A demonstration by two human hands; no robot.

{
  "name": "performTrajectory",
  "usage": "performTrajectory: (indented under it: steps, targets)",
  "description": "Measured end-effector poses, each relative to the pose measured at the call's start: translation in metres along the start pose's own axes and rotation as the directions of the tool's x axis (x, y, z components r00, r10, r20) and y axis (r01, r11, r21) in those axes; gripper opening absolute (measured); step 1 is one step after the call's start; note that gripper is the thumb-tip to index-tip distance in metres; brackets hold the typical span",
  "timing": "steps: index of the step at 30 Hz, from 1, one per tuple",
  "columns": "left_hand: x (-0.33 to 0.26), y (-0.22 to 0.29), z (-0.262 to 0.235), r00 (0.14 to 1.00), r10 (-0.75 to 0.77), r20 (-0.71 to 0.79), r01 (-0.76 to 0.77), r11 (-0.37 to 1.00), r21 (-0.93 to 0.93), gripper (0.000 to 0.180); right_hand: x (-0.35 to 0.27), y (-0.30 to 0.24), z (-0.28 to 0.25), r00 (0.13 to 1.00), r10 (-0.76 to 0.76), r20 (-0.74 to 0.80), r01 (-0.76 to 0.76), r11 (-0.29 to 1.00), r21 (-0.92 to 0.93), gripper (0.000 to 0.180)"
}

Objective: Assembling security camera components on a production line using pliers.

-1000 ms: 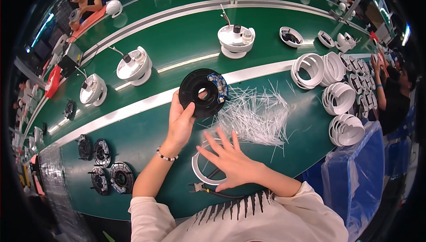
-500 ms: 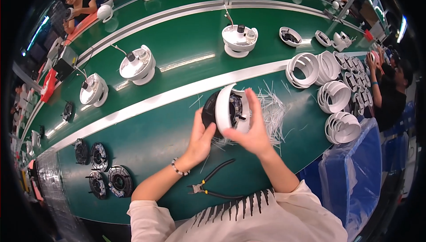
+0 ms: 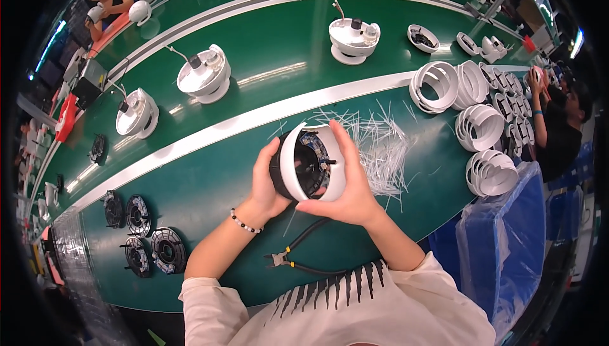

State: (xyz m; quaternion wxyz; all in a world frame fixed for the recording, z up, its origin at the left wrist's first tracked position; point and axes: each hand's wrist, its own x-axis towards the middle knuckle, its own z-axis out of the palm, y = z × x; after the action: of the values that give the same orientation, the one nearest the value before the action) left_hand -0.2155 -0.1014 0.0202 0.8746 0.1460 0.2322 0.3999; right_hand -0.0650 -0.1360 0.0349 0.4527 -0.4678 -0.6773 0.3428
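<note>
Both grips clamped on round assembly (image 3: 309, 165): left hand (image 3: 266, 184) on black back, right hand (image 3: 347, 187) around white ring, above bench (image 3: 209, 181).

My left palm (image 3: 269, 184) hidden behind the black disc, my right hand (image 3: 346, 184) covering part of the white ring (image 3: 314, 163), tiny parts inside it too small to tell, co-worker (image 3: 561, 121) past the worktop's right edge half lost in dark rim

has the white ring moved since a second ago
Yes. The white ring lay on the green table near the person, beside the black pliers; now both hands hold it around the black disc, raised, farther from the pliers toward the white strip.
</note>
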Motion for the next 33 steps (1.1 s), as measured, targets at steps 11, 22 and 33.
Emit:
performTrajectory:
  steps: [11, 22, 33]
  targets:
    - [-0.014, 0.006, -0.009, 0.997, 0.07, -0.033, -0.066, 0.992, 0.109, 0.056, 0.007, 0.008, 0.006, 0.997, -0.02, 0.073, -0.01, 0.924, 0.382, 0.117]
    - [-0.03, 0.019, -0.019, 0.999, -0.025, 0.045, 0.024, 0.999, 0.024, 0.055, 0.003, -0.011, 0.023, 0.997, -0.052, 0.065, 0.05, 0.998, 0.029, 0.113]
    - [-0.049, 0.034, -0.013, 0.996, -0.058, 0.061, 0.06, 0.998, -0.029, 0.085, 0.002, -0.04, 0.051, 0.957, -0.272, 0.105, 0.291, 0.898, -0.329, 0.105]
